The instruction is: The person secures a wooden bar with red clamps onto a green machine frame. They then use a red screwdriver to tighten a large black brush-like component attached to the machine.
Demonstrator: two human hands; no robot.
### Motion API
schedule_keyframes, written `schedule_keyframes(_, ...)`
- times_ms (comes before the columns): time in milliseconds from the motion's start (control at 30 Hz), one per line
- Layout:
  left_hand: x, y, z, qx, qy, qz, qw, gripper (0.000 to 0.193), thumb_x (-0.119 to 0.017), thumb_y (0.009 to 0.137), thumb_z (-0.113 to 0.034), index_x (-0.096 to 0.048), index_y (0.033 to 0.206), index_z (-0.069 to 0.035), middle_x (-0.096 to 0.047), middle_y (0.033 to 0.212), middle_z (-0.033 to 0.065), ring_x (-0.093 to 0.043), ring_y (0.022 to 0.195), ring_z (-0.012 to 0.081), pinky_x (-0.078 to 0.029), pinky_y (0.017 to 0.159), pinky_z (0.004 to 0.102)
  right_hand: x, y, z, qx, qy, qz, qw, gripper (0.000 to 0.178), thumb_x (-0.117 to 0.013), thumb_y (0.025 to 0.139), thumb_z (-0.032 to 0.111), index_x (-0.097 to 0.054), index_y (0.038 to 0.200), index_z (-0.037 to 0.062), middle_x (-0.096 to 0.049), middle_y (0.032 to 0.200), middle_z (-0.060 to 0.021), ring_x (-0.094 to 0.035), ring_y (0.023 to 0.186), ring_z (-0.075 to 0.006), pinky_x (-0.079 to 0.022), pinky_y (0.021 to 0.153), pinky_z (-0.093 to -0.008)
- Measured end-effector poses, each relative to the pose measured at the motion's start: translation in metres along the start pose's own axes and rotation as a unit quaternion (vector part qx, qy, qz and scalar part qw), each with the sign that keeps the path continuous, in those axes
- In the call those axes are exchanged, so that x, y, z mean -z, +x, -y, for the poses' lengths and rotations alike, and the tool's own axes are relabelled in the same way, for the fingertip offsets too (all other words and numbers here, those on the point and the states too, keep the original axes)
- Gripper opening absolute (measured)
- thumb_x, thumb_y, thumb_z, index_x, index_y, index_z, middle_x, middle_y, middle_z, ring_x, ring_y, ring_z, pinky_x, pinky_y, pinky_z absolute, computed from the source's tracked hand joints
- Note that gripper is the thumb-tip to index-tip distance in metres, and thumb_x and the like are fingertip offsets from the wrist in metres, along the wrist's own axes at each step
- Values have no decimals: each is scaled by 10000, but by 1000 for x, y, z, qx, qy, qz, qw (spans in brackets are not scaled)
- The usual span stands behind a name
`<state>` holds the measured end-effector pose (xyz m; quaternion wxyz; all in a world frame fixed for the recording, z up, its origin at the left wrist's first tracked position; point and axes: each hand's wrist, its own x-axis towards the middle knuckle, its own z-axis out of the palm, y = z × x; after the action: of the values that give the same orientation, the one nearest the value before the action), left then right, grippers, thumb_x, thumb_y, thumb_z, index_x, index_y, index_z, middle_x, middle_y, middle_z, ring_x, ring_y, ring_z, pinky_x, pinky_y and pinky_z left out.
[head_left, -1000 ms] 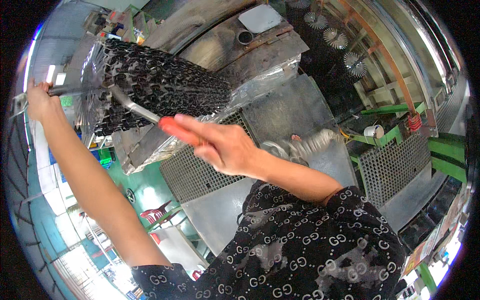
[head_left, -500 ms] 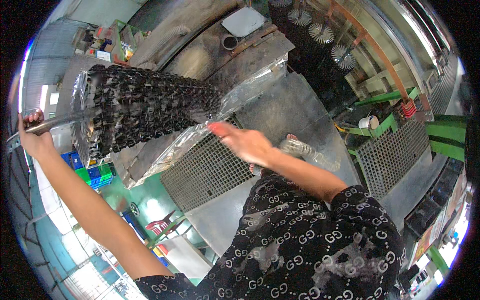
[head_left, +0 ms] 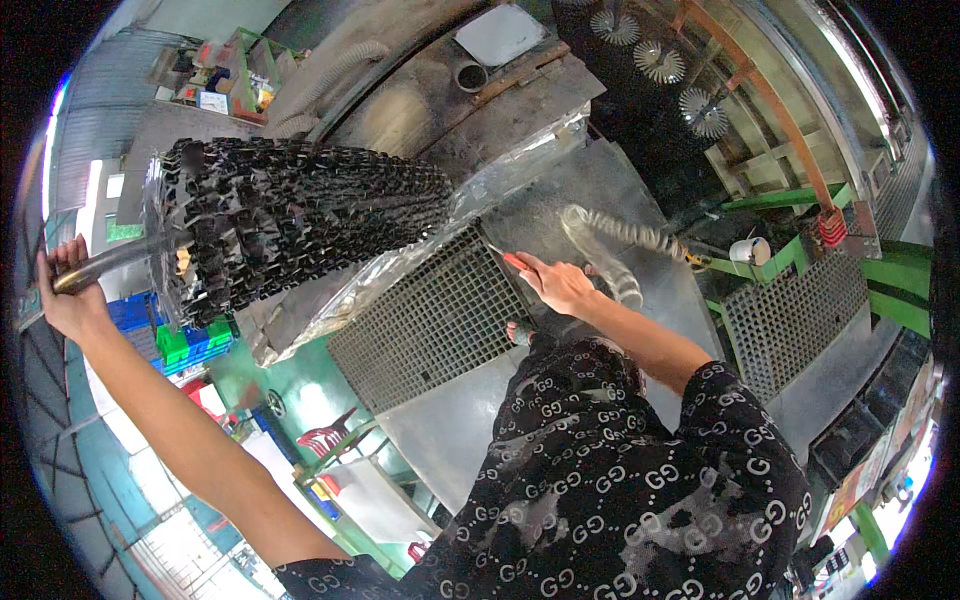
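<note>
Out to the far left, my left hand [head_left: 75,308] is around the end of a metal rod [head_left: 110,262]. That rod runs into the end of a large, long rack [head_left: 300,225] packed with rows of small black pieces, lying above a foil-covered ledge. My right hand [head_left: 562,288], near the middle, is closed around a small red tool [head_left: 516,261] with a thin tip pointing away to the upper left. The tool is apart from the rack; its exact kind is mostly hidden by my fingers. Behind that hand hangs a clear coiled hose [head_left: 625,232]; whether it joins the tool cannot be seen.
A foil edge [head_left: 520,165] borders the metal bench. Below it lies a floor grating [head_left: 430,320]. Round finned discs [head_left: 660,62] hang at the upper right, near an orange post [head_left: 790,110] and a white cup [head_left: 750,251]. Blue and green crates [head_left: 190,343] stand lower left.
My right hand with the red tool has drawn away from the rack, to the right and slightly down. The hose has shifted upward. My left hand stays on the rod.
</note>
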<state>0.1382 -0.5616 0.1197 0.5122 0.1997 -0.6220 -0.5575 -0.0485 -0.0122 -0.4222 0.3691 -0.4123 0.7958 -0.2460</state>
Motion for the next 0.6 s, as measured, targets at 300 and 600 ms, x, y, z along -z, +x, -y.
schedule_keyframes(300, 11, -13, -10, -17, -46, -22, 999, 182, -575, 942, -85, -577, 857, 75, -589, 830, 204, -627, 882, 344, -458, 1059, 581, 74, -36, 145, 215, 171, 27, 961, 540, -325, 1031, 497, -300, 1519, 266, -708, 1004, -165, -700, 817, -373, -591, 718, -497)
schedule_keyframes(600, -23, -22, 1, -47, 72, -82, 993, 384, -585, 967, -94, -336, 675, -100, -285, 592, 18, -330, 491, 158, -549, 780, 430, 102, -45, 215, 397, 206, -88, 890, 585, -403, 993, 528, -308, 1525, 305, -684, 1162, -114, -681, 816, -390, -584, 683, -469)
